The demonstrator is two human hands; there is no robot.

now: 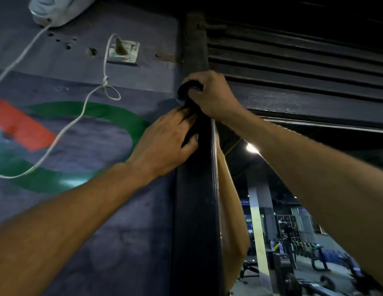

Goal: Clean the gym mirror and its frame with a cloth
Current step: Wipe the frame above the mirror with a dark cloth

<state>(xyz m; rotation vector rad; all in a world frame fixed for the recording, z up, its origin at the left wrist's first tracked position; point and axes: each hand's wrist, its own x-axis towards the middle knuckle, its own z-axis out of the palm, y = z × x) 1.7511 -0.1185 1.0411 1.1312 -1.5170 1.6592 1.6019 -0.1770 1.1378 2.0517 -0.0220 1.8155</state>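
Early going, probably: both hands at twelve o'clock on the frame (194, 210), right hand (212, 94) fingers clamped on the dark cloth (187, 90), left hand (164, 144) fingers pinching its tail. Lower frame and mirror (271, 210) apparently still unwiped.

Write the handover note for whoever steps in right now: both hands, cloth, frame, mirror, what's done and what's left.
Right hand: grips the dark cloth, bunched at the top corner of the black frame.
Left hand: just below, fingers on the cloth against the frame's left upright.
Mirror: right of the frame, neither hand on the glass.
Done: cannot be judged from this view.
Left: probably the rest of the upright, the other frame edges and the glass.
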